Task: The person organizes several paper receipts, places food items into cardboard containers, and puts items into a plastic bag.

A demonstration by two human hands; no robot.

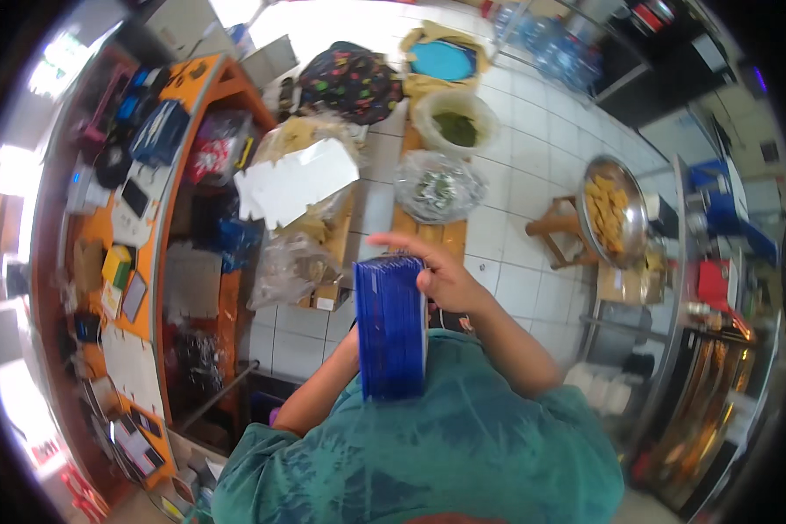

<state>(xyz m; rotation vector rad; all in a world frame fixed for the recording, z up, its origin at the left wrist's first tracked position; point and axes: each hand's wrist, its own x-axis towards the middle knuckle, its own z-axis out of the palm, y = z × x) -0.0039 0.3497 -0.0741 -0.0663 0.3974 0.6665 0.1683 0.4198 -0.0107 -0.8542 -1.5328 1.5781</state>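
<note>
A thick stack of blue plastic sheets or packets stands on edge in front of my chest. My left hand holds it from behind and below; most of that hand is hidden by the stack. Beside the stack's far right corner is my right hand. Its index finger stretches left over the far end, and the thumb points toward the stack's side. Nothing shows between those fingers, and I cannot tell whether the thumb touches the stack.
Ahead, a low wooden bench bears a plastic bag of greenery and a tub of green matter. White card lies over bags at left. An orange shelf lines the left; a metal bowl of yellow-orange pieces rests on a stool.
</note>
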